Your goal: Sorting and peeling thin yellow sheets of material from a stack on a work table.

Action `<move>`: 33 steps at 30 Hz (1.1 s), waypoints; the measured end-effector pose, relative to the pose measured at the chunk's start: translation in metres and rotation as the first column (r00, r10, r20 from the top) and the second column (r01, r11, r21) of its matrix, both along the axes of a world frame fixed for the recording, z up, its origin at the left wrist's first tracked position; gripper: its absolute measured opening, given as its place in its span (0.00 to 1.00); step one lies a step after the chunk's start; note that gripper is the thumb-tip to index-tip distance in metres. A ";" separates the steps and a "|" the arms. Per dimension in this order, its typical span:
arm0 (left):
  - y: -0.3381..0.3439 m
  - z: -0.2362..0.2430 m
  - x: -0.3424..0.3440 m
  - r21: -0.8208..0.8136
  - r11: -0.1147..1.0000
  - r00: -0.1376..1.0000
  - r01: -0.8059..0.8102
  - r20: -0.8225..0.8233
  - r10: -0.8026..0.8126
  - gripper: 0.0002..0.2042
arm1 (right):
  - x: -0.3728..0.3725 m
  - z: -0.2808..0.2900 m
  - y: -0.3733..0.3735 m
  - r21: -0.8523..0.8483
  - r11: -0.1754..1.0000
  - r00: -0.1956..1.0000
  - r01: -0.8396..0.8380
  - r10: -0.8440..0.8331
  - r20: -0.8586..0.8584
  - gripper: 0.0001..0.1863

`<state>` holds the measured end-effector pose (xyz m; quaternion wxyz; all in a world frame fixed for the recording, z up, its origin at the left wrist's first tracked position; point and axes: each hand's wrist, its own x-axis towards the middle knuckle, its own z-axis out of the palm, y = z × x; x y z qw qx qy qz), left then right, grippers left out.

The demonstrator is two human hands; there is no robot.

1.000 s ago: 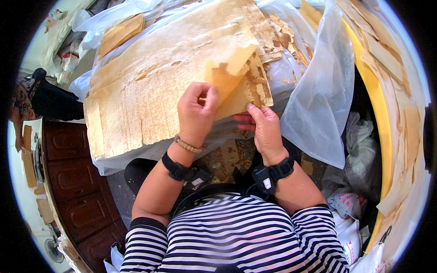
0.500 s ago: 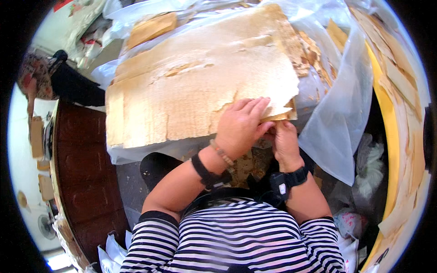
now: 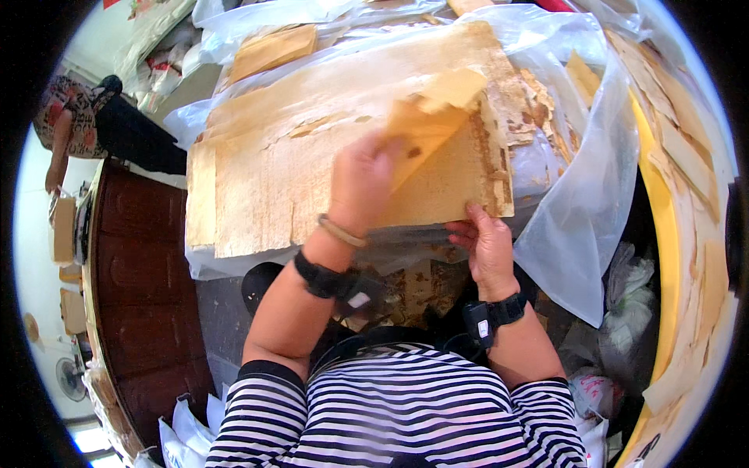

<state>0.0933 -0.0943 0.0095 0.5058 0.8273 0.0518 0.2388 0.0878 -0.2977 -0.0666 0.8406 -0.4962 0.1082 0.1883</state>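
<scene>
A large pale tan, flaky sheet (image 3: pixel 273 187) lies on a pile covered with milky plastic (image 3: pixel 569 210). My left hand (image 3: pixel 362 173), blurred by motion, is closed on a thin peeled layer (image 3: pixel 445 117) near the sheet's right part, lifting it diagonally to show a darker, brown-stained surface (image 3: pixel 468 187) beneath. My right hand (image 3: pixel 485 242) pinches the lower edge of the sheet near its right corner, thumb on top and fingers curled below.
Another person (image 3: pixel 133 129) in dark trousers is at the far left, near a brown panelled wooden piece (image 3: pixel 148 296). Stacked sheets and a yellow edge (image 3: pixel 663 257) curve along the right. White sacks (image 3: pixel 187 429) and a fan (image 3: pixel 69 378) are at lower left.
Since half a second ago my left hand has moved left and up, raising the peeled layer that was lying flat. My right hand stays at the corner.
</scene>
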 end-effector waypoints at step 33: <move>0.111 0.025 -0.033 -0.634 0.768 0.861 -0.091 0.337 0.380 0.11 | 0.046 0.026 0.096 -0.859 0.089 0.384 0.504 0.868 0.316 0.33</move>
